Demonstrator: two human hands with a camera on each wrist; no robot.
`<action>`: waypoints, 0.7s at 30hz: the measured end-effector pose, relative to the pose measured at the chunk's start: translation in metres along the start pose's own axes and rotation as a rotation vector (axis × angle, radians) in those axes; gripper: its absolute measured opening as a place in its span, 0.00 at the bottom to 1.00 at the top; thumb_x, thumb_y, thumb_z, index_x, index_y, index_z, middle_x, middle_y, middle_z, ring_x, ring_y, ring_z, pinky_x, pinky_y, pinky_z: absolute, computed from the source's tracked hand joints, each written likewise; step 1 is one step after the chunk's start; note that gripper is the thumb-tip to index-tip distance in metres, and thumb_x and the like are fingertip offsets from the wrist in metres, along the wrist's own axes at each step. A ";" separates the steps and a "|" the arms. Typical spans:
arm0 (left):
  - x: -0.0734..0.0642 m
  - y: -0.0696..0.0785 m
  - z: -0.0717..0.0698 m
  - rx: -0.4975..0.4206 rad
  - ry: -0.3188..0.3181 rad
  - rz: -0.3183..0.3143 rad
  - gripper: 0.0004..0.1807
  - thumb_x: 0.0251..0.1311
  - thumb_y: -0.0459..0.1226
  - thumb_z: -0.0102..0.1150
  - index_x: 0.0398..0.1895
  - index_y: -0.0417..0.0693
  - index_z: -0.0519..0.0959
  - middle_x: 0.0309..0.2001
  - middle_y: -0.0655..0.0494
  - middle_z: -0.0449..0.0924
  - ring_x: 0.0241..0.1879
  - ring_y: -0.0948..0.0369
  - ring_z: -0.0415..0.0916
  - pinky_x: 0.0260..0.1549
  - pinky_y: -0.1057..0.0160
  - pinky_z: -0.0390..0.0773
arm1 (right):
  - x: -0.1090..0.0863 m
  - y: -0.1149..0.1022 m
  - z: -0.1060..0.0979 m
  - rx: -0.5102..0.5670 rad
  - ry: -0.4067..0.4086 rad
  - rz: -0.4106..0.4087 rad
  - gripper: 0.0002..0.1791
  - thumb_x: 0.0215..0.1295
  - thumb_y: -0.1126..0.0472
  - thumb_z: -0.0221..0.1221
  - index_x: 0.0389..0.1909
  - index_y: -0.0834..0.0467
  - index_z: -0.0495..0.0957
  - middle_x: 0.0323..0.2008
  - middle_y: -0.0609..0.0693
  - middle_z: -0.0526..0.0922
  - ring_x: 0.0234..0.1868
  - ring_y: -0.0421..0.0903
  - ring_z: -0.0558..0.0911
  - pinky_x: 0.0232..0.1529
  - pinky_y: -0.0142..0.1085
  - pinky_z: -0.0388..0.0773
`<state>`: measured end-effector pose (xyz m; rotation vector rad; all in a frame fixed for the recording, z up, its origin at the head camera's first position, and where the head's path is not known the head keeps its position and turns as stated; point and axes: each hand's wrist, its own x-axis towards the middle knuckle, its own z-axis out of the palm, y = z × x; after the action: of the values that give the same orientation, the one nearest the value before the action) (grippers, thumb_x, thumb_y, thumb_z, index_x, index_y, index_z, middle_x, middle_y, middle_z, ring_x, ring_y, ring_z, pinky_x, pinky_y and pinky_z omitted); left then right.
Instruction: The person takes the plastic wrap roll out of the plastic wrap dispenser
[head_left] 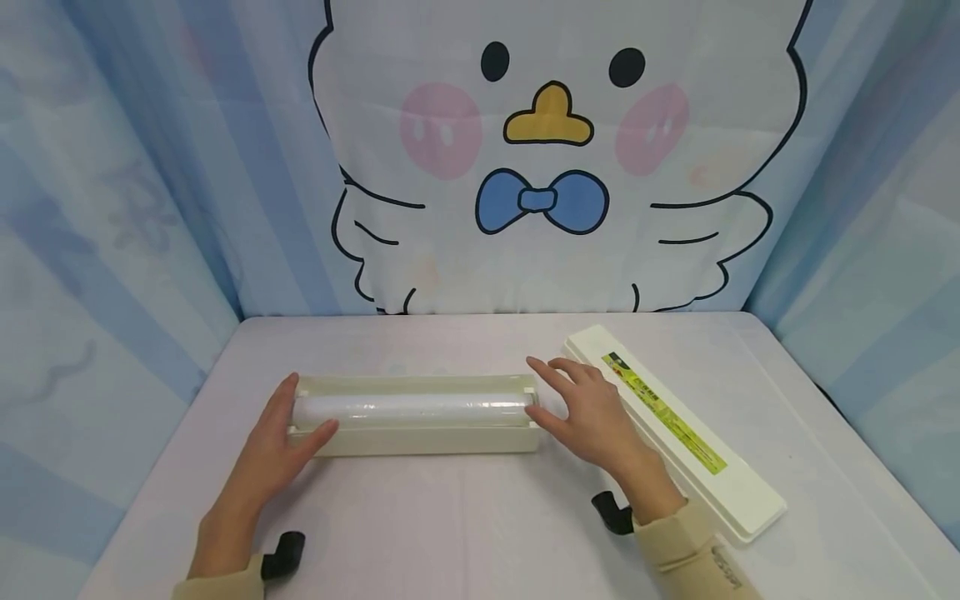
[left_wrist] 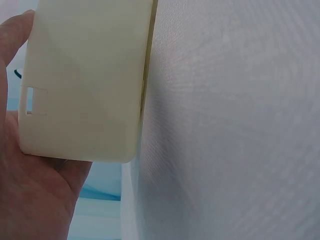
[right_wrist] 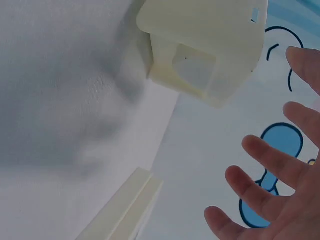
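While the left hand [head_left: 266, 457] grips one end of the cream box [head_left: 427, 442], the right hand [head_left: 588, 414] stands spread beside the other. Between them, the box appears light, stiff and smooth; its film roll [head_left: 427, 408] looks slippery, so hold both box ends.

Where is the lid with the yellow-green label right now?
In the head view, the lid lies slanted on the right of the table, right of the box, partly behind the right hand.
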<state>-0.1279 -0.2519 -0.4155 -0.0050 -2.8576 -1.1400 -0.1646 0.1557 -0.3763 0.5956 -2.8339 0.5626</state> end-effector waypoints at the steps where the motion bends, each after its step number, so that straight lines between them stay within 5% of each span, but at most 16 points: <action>1: 0.000 0.000 0.000 0.001 0.001 0.001 0.56 0.67 0.54 0.62 0.80 0.34 0.39 0.78 0.31 0.40 0.75 0.33 0.42 0.68 0.30 0.49 | 0.001 0.000 0.001 0.001 0.001 -0.008 0.35 0.67 0.47 0.65 0.74 0.47 0.68 0.64 0.57 0.74 0.65 0.64 0.70 0.62 0.65 0.65; 21: 0.001 -0.003 0.000 -0.001 0.004 -0.002 0.56 0.66 0.55 0.61 0.80 0.34 0.39 0.78 0.31 0.40 0.75 0.33 0.42 0.68 0.31 0.49 | 0.013 -0.014 0.011 -0.001 -0.013 -0.151 0.30 0.67 0.51 0.66 0.70 0.47 0.73 0.61 0.52 0.78 0.63 0.58 0.73 0.56 0.61 0.71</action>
<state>-0.1286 -0.2537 -0.4173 0.0001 -2.8544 -1.1400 -0.1715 0.1350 -0.3781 0.8069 -2.7704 0.5322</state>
